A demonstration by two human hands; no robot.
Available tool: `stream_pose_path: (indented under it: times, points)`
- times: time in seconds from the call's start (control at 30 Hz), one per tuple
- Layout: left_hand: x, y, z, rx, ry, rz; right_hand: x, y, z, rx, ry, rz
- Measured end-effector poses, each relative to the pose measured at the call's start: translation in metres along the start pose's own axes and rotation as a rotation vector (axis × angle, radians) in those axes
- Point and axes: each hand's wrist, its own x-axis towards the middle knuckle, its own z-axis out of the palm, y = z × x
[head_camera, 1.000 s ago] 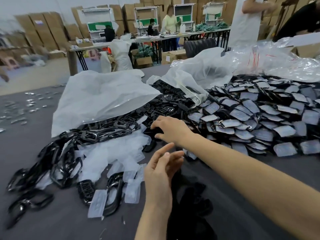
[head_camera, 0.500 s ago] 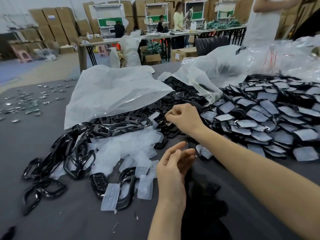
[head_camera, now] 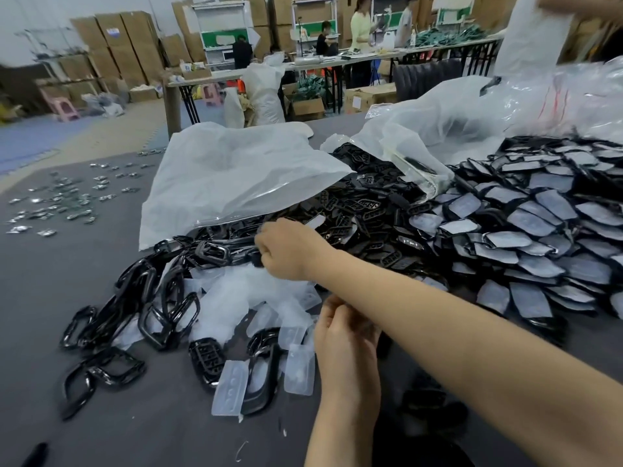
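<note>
Right hand (head_camera: pixel 290 252): reached across the body, fingers curled into a fist at the near edge of the black heap, fingertips closed on a small black piece (head_camera: pixel 258 261) (only a sliver shows past the knuckles).
Left hand (head_camera: pixel 344 335): just below the right forearm, fingers curled inward, tips hidden under that forearm; whether it holds anything cannot be told.
Glossy black buckle frames (head_camera: pixel 161 308): loose pile to the left of both hands, some interlocked.
Clear film strips (head_camera: pixel 229 387): lying among the frames, just left of the left hand.
Crumpled film drift (head_camera: pixel 242 291): directly under the right hand.
White plastic bag (head_camera: pixel 236 176): beyond the right hand, its mouth lying over the heap.
Slotted black inserts (head_camera: pixel 367 207): heaped beyond and to the right of the right hand.
Film-faced black pieces (head_camera: pixel 526 227): broad overlapping spread to the right of the right forearm.
Grey table cover (head_camera: pixel 67 281): beneath everything.
Small silver parts (head_camera: pixel 57 200): scattered well to the left of both hands.
</note>
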Motion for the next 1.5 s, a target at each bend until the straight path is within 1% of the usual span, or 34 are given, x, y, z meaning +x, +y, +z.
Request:
stream_pose_path:
  times: [0.07, 0.13, 0.2, 0.23, 0.27, 0.3, 0.4, 0.43, 0.47, 0.57, 0.67, 0.73, 0.8, 0.9, 0.97, 1.03, 1.2, 1.3, 1.4, 1.5]
  points:
    - [0.001, 0.000, -0.001, 0.025, -0.005, -0.001, 0.001, -0.004, 0.010, -0.135, 0.004, -0.048]
    - [0.002, 0.001, -0.003, 0.055, -0.020, 0.002, 0.000, -0.003, 0.013, -0.205, 0.089, -0.060]
    - [0.002, 0.002, -0.004, 0.081, -0.035, 0.004, -0.001, 0.001, 0.010, -0.214, 0.181, -0.037]
    - [0.001, 0.002, -0.003, 0.101, -0.047, 0.012, -0.002, 0.003, 0.005, -0.169, 0.234, -0.002]
    - [0.000, 0.002, -0.002, 0.125, -0.055, 0.027, -0.005, 0.004, -0.001, -0.064, 0.308, 0.058]
    - [-0.002, 0.002, -0.001, 0.129, -0.057, 0.030, -0.010, 0.005, -0.009, 0.107, 0.393, 0.129]
    - [-0.004, 0.003, 0.000, 0.176, -0.085, 0.043, -0.041, 0.009, -0.037, 0.857, 0.542, 0.331]
    - [-0.004, 0.002, 0.000, 0.207, -0.087, 0.063, -0.057, 0.011, -0.045, 1.061, 0.571, 0.380]
    - [-0.003, 0.001, -0.001, 0.230, -0.080, 0.082, -0.075, 0.012, -0.050, 1.204, 0.588, 0.434]
    - [-0.004, -0.002, 0.000, 0.294, -0.089, 0.145, -0.133, 0.011, -0.047, 1.532, 0.577, 0.542]
    - [-0.008, -0.006, 0.003, 0.547, -0.205, 0.252, -0.179, 0.001, -0.036, 1.835, 0.538, 0.557]
    - [-0.011, -0.008, 0.006, 0.668, -0.209, 0.313, -0.195, 0.001, -0.030, 1.953, 0.576, 0.571]
    - [-0.012, -0.009, 0.008, 0.669, -0.150, 0.340, -0.200, 0.007, -0.026, 1.983, 0.604, 0.600]
    - [-0.014, -0.008, 0.008, 0.641, -0.106, 0.327, -0.197, 0.013, -0.022, 1.935, 0.573, 0.583]
    - [-0.014, -0.007, 0.007, 0.595, -0.081, 0.305, -0.195, 0.017, -0.021, 1.834, 0.625, 0.576]
    - [-0.013, -0.007, 0.008, 0.546, -0.053, 0.291, -0.195, 0.023, -0.020, 1.720, 0.677, 0.608]
    - [-0.012, -0.009, 0.011, 0.489, -0.055, 0.263, -0.196, 0.030, -0.016, 1.587, 0.636, 0.611]
    - [-0.012, -0.009, 0.010, 0.494, -0.061, 0.261, -0.196, 0.029, -0.019, 1.607, 0.591, 0.593]
    - [-0.011, -0.009, 0.008, 0.496, -0.069, 0.265, -0.197, 0.029, -0.019, 1.694, 0.556, 0.587]
    - [-0.012, -0.008, 0.008, 0.497, -0.079, 0.263, -0.197, 0.030, -0.022, 1.768, 0.536, 0.624]
